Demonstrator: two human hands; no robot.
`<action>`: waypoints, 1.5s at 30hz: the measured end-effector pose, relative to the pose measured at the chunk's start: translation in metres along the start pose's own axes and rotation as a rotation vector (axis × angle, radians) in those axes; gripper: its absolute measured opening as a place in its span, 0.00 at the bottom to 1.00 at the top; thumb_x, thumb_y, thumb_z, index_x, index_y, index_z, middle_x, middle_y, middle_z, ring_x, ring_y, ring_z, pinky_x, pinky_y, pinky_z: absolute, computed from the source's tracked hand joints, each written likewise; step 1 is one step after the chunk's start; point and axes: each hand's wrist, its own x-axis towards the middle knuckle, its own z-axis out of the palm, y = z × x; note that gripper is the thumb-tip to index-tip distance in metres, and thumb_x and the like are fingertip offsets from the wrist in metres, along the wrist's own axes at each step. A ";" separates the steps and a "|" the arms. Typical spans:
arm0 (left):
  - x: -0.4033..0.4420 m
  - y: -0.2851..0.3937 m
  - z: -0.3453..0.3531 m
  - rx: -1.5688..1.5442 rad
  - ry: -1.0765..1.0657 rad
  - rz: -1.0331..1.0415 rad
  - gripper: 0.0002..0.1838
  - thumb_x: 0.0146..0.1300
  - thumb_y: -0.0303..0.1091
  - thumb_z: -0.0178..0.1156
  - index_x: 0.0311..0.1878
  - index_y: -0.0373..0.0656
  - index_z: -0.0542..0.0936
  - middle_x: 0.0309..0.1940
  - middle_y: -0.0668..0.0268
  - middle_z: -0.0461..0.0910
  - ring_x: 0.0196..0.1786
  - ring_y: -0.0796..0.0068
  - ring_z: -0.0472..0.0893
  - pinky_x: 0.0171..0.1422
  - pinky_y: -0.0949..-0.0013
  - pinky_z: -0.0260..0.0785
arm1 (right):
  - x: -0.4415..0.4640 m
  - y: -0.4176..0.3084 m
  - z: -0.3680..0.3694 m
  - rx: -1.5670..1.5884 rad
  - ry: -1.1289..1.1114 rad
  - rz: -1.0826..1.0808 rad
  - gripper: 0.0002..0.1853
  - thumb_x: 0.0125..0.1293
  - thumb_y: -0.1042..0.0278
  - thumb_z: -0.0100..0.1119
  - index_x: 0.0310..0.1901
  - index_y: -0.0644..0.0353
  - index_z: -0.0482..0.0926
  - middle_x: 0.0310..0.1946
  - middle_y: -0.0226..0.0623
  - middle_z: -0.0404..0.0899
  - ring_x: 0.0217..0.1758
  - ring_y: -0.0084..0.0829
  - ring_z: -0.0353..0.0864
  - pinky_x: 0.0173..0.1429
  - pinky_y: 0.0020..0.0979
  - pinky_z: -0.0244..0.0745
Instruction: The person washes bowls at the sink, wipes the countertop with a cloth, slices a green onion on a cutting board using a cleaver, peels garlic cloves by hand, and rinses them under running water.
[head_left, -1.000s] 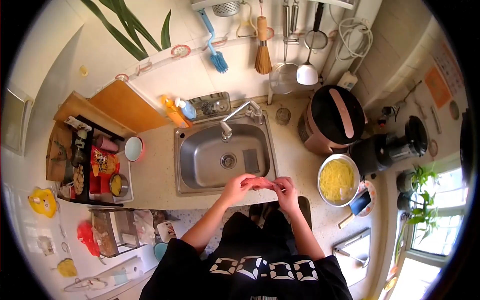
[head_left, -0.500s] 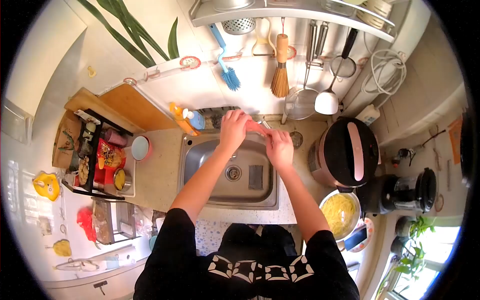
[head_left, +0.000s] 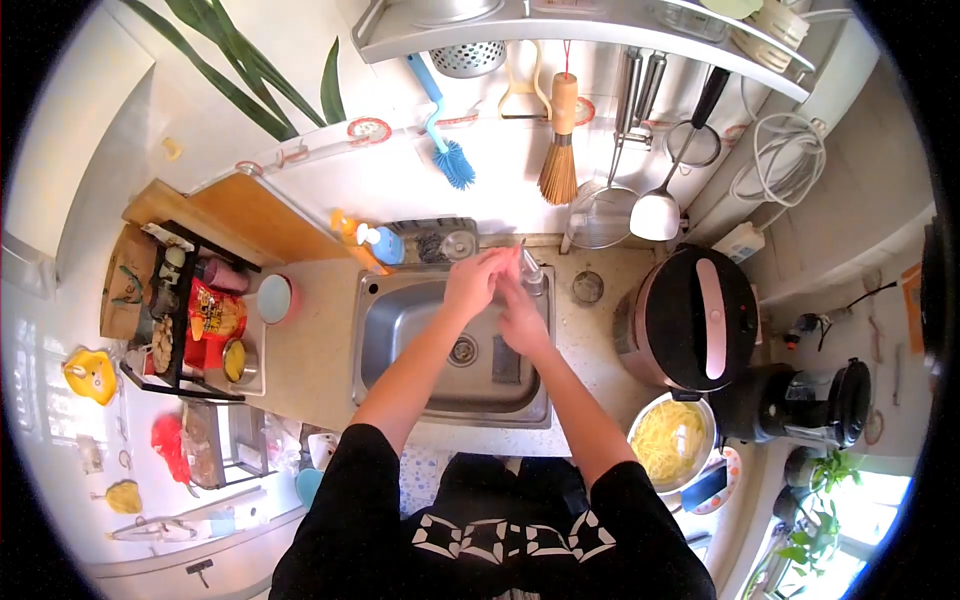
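Note:
Both hands are close together over the back of the steel sink (head_left: 364, 385), in front of the faucet (head_left: 533, 268). My left hand (head_left: 478, 284) is closed on a pink, cloth-like piece (head_left: 514, 264), most of it hidden by the fingers. Just below and to the right, my right hand (head_left: 522, 320) has its fingers bunched against the same pink cloth and the left fingers. A grey rectangular pad (head_left: 507, 362) lies in the sink beside the drain (head_left: 463, 351).
Left of the sink are soap bottles (head_left: 384, 245), a pink-rimmed bowl (head_left: 277, 299) and a black rack (head_left: 180, 330). On the right stand a rice cooker (head_left: 690, 320) and a pot of noodles (head_left: 668, 440). A brush (head_left: 560, 150) and a spatula (head_left: 655, 214) hang behind.
My hands have come together; the pink cloth was stretched between them before and is now bunched up. The right hand moved left and nearer to me. The view has shifted slightly.

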 end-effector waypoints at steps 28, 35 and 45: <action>-0.290 0.284 0.069 -0.796 -0.893 0.363 0.16 0.68 0.29 0.61 0.59 0.44 0.84 0.53 0.58 0.84 0.51 0.61 0.86 0.58 0.64 0.78 | -0.626 -0.084 -0.053 0.331 1.301 0.979 0.08 0.76 0.70 0.60 0.42 0.66 0.81 0.36 0.37 0.87 0.37 0.26 0.87 0.45 0.28 0.80; -0.334 0.360 0.094 -0.717 -1.136 0.619 0.17 0.68 0.36 0.61 0.59 0.46 0.84 0.54 0.59 0.84 0.57 0.57 0.83 0.62 0.61 0.76 | -0.733 -0.142 -0.039 0.184 1.605 1.065 0.11 0.76 0.66 0.61 0.50 0.66 0.81 0.39 0.37 0.87 0.37 0.26 0.86 0.42 0.27 0.79; -0.397 0.522 0.143 -0.629 -1.169 0.789 0.27 0.64 0.34 0.61 0.67 0.43 0.77 0.60 0.53 0.80 0.63 0.50 0.78 0.69 0.56 0.70 | -0.840 -0.160 -0.034 0.141 1.785 1.149 0.24 0.74 0.68 0.60 0.69 0.59 0.74 0.54 0.39 0.83 0.42 0.27 0.84 0.47 0.29 0.80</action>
